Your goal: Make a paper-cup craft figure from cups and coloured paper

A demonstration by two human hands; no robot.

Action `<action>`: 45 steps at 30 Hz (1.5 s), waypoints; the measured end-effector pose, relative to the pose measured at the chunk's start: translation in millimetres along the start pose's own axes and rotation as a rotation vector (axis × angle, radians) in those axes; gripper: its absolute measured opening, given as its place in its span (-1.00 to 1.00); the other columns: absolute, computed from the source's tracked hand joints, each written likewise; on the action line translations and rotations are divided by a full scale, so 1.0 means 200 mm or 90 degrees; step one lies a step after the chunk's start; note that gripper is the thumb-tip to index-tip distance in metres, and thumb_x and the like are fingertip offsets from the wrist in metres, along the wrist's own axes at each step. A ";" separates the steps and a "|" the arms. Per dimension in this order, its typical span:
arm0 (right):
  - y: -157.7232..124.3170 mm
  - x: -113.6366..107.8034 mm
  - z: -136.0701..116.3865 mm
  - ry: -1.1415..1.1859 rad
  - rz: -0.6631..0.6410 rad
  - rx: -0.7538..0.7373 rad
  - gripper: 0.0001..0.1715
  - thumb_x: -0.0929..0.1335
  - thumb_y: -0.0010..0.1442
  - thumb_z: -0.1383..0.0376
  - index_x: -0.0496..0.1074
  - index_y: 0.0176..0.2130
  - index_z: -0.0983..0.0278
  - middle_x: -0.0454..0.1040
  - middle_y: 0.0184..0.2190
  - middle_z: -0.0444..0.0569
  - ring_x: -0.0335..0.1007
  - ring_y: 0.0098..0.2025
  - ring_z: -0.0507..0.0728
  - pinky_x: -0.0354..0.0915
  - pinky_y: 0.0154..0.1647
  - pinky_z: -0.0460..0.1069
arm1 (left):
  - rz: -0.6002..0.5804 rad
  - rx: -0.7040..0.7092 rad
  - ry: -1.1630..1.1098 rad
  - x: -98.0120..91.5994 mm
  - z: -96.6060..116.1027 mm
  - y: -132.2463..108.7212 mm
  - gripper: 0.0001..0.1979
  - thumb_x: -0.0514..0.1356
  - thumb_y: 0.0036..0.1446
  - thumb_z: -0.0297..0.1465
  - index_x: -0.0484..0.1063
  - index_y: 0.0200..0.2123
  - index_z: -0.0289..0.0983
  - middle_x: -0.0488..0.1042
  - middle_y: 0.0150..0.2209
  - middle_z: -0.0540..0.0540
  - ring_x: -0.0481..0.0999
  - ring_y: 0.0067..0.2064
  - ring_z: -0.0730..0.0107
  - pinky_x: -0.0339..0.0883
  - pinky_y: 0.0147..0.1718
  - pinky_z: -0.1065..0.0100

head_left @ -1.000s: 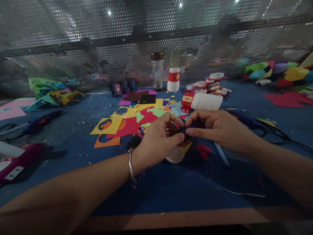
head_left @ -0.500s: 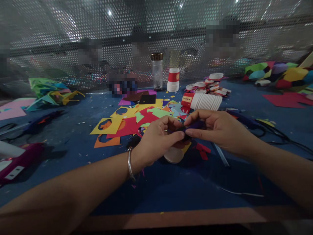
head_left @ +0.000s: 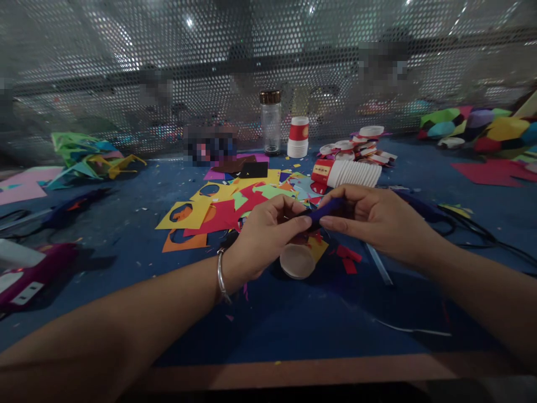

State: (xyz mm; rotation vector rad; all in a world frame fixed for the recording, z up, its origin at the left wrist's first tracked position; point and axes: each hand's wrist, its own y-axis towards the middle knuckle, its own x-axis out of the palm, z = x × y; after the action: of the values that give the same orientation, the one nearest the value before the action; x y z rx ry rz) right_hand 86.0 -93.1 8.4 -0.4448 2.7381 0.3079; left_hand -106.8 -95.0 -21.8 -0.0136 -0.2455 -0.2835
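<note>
Between my two hands is a dark blue-purple strip of paper, bent or curled, partly hidden by my fingers. My left hand pinches its left end between thumb and fingers. The other end is held by my right hand, thumb in front and fingers behind. Just below my left fingertips a paper cup shows its pale round base toward me. Next to the cup lies a scrap of yellow paper. Red paper scraps are under my right hand.
Cut coloured paper is heaped behind my hands. Stacked paper cups lie on their side, near a glass bottle. Glue guns with cables sit left and right. A purple power strip is at left.
My fingertips have moved slightly apart along the dark blue-purple paper, so more of it shows. The cup's base below is less covered now.
</note>
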 end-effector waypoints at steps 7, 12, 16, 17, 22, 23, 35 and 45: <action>0.00 0.01 -0.02 0.077 0.040 0.041 -0.52 0.64 -0.10 0.10 0.44 -0.29 0.21 0.53 -0.43 -0.17 0.47 -0.34 0.08 0.43 -0.25 0.01 | 0.027 -0.010 -0.013 -0.02 0.04 0.00 -0.78 0.41 0.01 -0.50 0.39 -0.37 -0.28 0.43 -0.47 0.10 0.42 -0.43 0.58 0.26 -0.48 0.53; 0.00 0.02 -0.02 0.027 0.017 0.033 -0.58 0.60 -0.03 0.02 0.51 -0.34 0.23 0.50 -0.48 -0.16 0.41 -0.41 0.05 0.40 -0.32 0.00 | 0.025 -0.011 -0.047 -0.01 0.04 0.01 -0.74 0.44 0.00 -0.46 0.38 -0.36 -0.27 0.39 -0.45 0.11 0.39 -0.42 0.58 0.26 -0.45 0.49; 0.00 0.02 -0.02 0.015 0.014 0.044 -0.56 0.60 -0.05 -0.02 0.50 -0.45 0.23 0.46 -0.56 -0.17 0.34 -0.48 0.03 0.36 -0.40 -0.02 | 0.004 0.024 -0.020 -0.01 0.01 0.01 -0.75 0.42 0.00 -0.45 0.38 -0.35 -0.26 0.42 -0.43 0.10 0.42 -0.41 0.56 0.29 -0.41 0.46; 0.00 0.02 -0.02 0.022 0.015 0.051 -0.55 0.61 -0.07 -0.02 0.49 -0.46 0.23 0.46 -0.56 -0.17 0.33 -0.49 0.02 0.35 -0.41 -0.02 | 0.000 0.037 -0.001 -0.01 0.01 0.02 -0.76 0.42 0.01 -0.45 0.39 -0.34 -0.26 0.43 -0.43 0.10 0.43 -0.40 0.55 0.30 -0.40 0.46; 0.00 0.02 -0.02 0.047 0.021 0.071 -0.53 0.63 -0.12 -0.03 0.50 -0.47 0.23 0.47 -0.54 -0.16 0.31 -0.51 0.01 0.35 -0.42 -0.03 | 0.031 0.141 0.190 -0.02 -0.01 0.02 -0.84 0.38 0.06 -0.48 0.45 -0.31 -0.25 0.49 -0.40 0.06 0.46 -0.36 0.51 0.34 -0.33 0.42; 0.00 0.02 -0.02 0.043 0.024 0.068 -0.53 0.63 -0.11 -0.03 0.50 -0.48 0.23 0.47 -0.54 -0.15 0.31 -0.51 0.01 0.34 -0.43 -0.03 | 0.041 0.158 0.225 -0.03 0.00 0.02 -0.86 0.37 0.07 -0.49 0.47 -0.30 -0.25 0.51 -0.39 0.04 0.46 -0.36 0.50 0.34 -0.34 0.42; -0.01 0.03 0.01 -0.056 0.036 -0.059 -0.63 0.56 0.05 0.01 0.51 -0.45 0.22 0.47 -0.57 -0.14 0.32 -0.52 0.04 0.28 -0.47 -0.02 | -0.005 0.117 0.183 -0.01 -0.02 0.02 -0.70 0.41 -0.01 -0.49 0.54 -0.15 -0.26 0.66 -0.23 -0.10 0.65 -0.24 0.33 0.55 -0.21 0.30; -0.01 0.04 -0.01 -0.070 0.039 -0.065 -0.60 0.56 0.07 -0.02 0.49 -0.45 0.21 0.45 -0.55 -0.16 0.31 -0.51 0.03 0.25 -0.47 -0.05 | -0.040 0.122 0.127 -0.02 -0.02 0.01 -0.67 0.40 -0.03 -0.53 0.51 -0.15 -0.24 0.65 -0.17 -0.08 0.66 -0.13 0.32 0.54 -0.13 0.31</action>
State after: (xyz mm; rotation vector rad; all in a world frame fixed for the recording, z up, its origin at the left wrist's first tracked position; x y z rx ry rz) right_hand 79.9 -97.8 7.1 -0.3587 2.6401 0.4747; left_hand -109.0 -91.5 -26.6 0.2119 -0.0739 -0.3213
